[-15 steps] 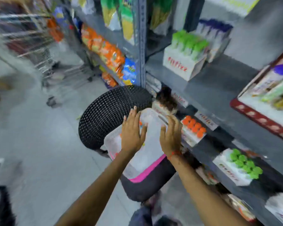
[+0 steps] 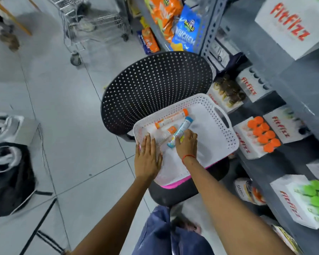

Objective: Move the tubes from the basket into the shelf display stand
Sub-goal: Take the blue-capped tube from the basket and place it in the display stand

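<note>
A white perforated basket rests on a black chair seat, next to the grey shelves. Inside it lie an orange-capped tube, a blue-capped tube and a short orange-labelled tube. My right hand is inside the basket with its fingers closed around the lower end of the blue-capped tube. My left hand lies flat on the basket's near left rim, holding nothing. White display stands hold orange-capped tubes and green-capped tubes on the shelves to the right.
The black perforated chair back rises just behind the basket. A wire trolley stands on the tiled floor at the back. Snack bags fill the far shelf. A dark bag sits at the left.
The view has tilted down toward the basket. Both hands rested on the basket's rim before; my right hand has since reached inside and closed on the blue-capped tube.
</note>
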Action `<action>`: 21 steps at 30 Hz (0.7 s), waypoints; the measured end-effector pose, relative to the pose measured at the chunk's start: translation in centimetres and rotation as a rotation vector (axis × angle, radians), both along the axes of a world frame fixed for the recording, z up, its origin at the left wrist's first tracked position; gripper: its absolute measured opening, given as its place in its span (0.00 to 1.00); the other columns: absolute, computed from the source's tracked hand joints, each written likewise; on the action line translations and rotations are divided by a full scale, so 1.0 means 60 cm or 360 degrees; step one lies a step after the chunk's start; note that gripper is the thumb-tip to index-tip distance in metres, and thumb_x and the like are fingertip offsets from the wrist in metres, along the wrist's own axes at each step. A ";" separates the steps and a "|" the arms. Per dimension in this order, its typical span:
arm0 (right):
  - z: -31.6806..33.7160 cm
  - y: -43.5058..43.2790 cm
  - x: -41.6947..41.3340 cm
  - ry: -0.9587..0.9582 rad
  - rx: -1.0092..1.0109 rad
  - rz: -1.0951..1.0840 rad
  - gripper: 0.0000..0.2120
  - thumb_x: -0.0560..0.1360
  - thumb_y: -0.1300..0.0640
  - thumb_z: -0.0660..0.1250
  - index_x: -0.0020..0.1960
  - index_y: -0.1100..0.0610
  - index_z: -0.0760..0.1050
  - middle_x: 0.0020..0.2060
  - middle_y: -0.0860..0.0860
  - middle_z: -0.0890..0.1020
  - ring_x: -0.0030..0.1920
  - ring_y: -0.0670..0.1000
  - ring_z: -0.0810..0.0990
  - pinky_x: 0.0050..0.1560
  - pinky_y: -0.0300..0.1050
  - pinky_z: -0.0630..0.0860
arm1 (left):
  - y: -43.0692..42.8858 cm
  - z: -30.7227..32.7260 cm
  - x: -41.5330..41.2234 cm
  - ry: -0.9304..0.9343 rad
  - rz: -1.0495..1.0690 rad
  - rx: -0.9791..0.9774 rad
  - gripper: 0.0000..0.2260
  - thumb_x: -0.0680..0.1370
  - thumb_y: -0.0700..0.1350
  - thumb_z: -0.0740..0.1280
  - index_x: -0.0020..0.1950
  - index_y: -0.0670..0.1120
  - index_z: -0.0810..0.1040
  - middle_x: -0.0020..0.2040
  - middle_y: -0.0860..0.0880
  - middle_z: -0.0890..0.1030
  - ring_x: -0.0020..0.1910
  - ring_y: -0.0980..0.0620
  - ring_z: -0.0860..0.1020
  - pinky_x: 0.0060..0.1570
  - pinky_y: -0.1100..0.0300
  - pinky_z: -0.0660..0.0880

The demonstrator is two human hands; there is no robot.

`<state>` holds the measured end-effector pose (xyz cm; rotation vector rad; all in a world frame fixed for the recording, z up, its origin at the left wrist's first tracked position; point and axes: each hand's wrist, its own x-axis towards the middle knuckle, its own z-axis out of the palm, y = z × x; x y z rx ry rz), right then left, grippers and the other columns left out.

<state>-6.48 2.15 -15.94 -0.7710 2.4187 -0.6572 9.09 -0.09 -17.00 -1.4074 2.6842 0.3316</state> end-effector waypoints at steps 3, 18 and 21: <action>-0.008 -0.041 -0.025 -0.0105 0.0019 -0.0205 0.29 0.75 0.54 0.67 0.69 0.66 0.60 0.64 0.65 0.68 0.62 0.65 0.71 0.60 0.55 0.72 | 0.000 -0.003 0.001 0.0015 -0.0010 -0.0038 0.27 0.81 0.53 0.56 0.75 0.40 0.58 0.76 0.41 0.58 0.75 0.43 0.55 0.73 0.46 0.45; 0.020 -0.031 -0.080 -0.0287 -0.0037 -0.0259 0.27 0.70 0.56 0.72 0.65 0.56 0.64 0.59 0.64 0.73 0.53 0.66 0.78 0.51 0.50 0.76 | 0.006 0.002 -0.016 -0.0034 0.0067 -0.0037 0.26 0.81 0.55 0.51 0.75 0.41 0.60 0.77 0.42 0.53 0.76 0.44 0.48 0.73 0.47 0.39; 0.078 0.011 -0.098 -0.0213 -0.0307 -0.0273 0.27 0.69 0.59 0.71 0.64 0.53 0.65 0.57 0.61 0.76 0.52 0.62 0.80 0.51 0.49 0.77 | 0.018 0.037 -0.060 0.0145 0.0023 -0.0052 0.24 0.81 0.53 0.54 0.73 0.42 0.63 0.77 0.41 0.54 0.76 0.45 0.50 0.73 0.48 0.41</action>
